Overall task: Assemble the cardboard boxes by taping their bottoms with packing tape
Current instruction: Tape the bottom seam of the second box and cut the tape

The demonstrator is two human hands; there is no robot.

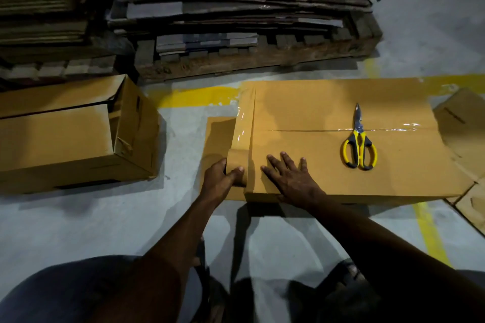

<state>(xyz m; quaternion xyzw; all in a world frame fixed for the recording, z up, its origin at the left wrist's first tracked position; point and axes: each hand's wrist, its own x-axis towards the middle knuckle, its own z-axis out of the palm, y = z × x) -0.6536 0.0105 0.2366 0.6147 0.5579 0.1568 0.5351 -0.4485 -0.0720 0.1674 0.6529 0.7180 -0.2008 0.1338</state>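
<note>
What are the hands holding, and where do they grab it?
The left hand grips the tape roll around its outer edge. The right hand holds nothing, lying flat on the box.

- A wooden pallet (262,59) stood at the back, dark and worn.
- Flattened cardboard sheets (236,5) lay stacked on the pallet; a second stack (34,8) rose to its left.
- A grey concrete floor (78,220) spread before the pallet, crossed by a yellow painted line (189,98).
- The light was dim.
</note>
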